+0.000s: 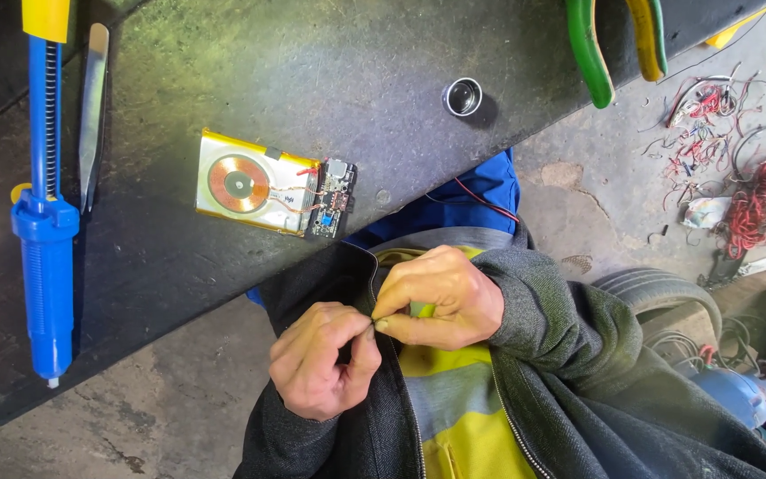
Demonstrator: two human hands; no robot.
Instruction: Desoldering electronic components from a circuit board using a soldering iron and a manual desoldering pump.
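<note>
Left hand (323, 359) and right hand (441, 297), pinched shut fingertip to fingertip on something too small to identify — probably light, fine, easily dropped — below the battery pack (250, 184).

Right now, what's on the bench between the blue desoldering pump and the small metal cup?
In the head view, a flat gold battery pack with copper coil lies between blue desoldering pump and metal cup.

Left hand (319, 359), right hand (441, 297): fingertips pinched together over jacket zip (372, 282). Dark bench (223, 71): flat battery pack with coil (254, 183), blue desoldering pump (44, 231), green-handled pliers (618, 44), small metal cap (463, 96).
</note>
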